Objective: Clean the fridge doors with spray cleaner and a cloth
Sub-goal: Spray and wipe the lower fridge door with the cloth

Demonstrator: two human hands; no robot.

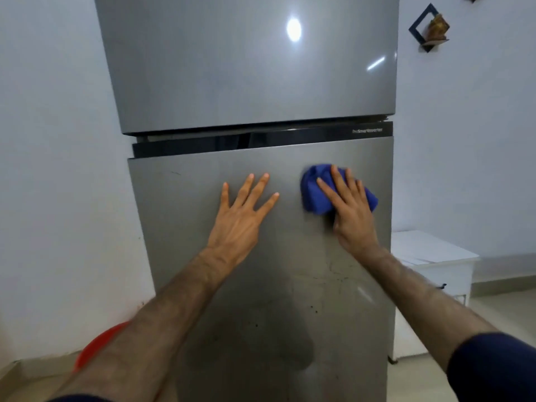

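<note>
A tall grey two-door fridge fills the middle of the view, with its upper door (232, 68) above a dark strip and its lower door (179, 227) below. My right hand (351, 210) presses a bunched blue cloth (313, 195) flat against the upper right part of the lower door. My left hand (240, 216) lies flat on the same door to the left of the cloth, fingers spread, holding nothing. Dark specks and thin scuff marks (316, 307) show lower down on the door. No spray bottle is in view.
A white wall (52, 169) stands left of the fridge, with a red round object (98, 346) low on the floor behind my left forearm. A white cabinet (435, 256) sits to the right. A small dark diamond-shaped shelf (429, 27) hangs on the right wall.
</note>
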